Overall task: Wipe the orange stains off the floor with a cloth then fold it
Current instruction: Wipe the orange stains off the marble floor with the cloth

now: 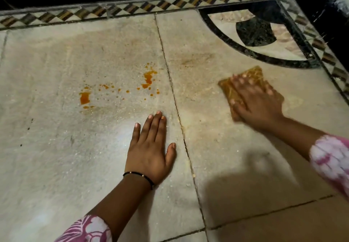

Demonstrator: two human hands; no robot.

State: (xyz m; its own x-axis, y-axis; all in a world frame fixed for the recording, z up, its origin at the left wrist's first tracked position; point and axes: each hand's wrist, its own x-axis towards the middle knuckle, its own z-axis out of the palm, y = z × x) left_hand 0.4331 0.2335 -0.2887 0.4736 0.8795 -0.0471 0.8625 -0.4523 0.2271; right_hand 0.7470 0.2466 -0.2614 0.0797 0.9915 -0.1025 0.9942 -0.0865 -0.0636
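Note:
Orange stains (85, 98) and a second patch of orange splashes (148, 77) mark the pale stone floor (56, 147) left of a tile joint. My left hand (151, 151) lies flat on the floor, fingers apart, just below the splashes and holding nothing. On the tile to the right, my right hand (256, 102) presses flat on a yellow-brown cloth (253, 73), blurred by motion. The cloth's middle is hidden under the hand.
A checkered inlay border (132, 9) and a dark wall base run along the back and right. A black curved inlay (255, 32) fills the far right corner. A faint brownish smear (196, 59) lies above the cloth.

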